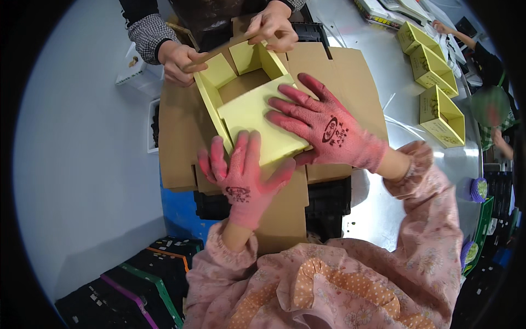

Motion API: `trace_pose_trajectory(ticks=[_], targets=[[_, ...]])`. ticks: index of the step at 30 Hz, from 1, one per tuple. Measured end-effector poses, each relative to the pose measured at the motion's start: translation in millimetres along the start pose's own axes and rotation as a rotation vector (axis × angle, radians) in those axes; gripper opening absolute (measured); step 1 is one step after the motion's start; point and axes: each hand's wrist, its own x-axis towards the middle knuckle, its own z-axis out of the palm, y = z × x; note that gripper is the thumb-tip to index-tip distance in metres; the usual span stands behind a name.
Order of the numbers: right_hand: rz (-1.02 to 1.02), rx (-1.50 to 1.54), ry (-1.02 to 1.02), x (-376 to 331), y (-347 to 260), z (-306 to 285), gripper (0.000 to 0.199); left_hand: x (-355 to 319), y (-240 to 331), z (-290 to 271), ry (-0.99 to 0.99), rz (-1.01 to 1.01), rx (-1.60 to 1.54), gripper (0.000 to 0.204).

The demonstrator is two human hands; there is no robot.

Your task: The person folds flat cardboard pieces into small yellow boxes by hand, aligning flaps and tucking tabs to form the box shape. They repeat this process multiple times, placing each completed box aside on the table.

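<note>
A pale yellow cardboard box (257, 118) lies on a flat brown cardboard sheet (350, 77). A panel covers its near part, and its far part is open with a brown inside. My right hand (334, 126), in a pink glove, rests on the panel's right side with fingers stretched and spread. My left hand (244, 178), gloved alike, touches the box's near left edge, fingers apart. Across from me, a co-worker's left hand (274, 27) and right hand (181, 61) grasp the far flap of the same box.
Several yellow boxes (441, 118) stand on the metal table (378, 104) at right. Black crates (329, 197) sit under the cardboard. A white container (137, 74) is at the far left, with dark crates (131, 285) at lower left. Another person's arm (463, 37) reaches in at far right.
</note>
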Motion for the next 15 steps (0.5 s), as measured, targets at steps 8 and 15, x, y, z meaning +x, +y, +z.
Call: trace_pose_trajectory(ticks=[8,15], targets=[[0.156,0.990,0.069,-11.7,9.5,40.4,0.028,68.9,-24.4,-25.1,-0.965,0.349,-0.195,0.026],[-0.012,0.276,0.318,-8.0,-7.8,40.2,0.020,77.5,-41.7,28.8,-1.698,0.153,-0.889,0.069]])
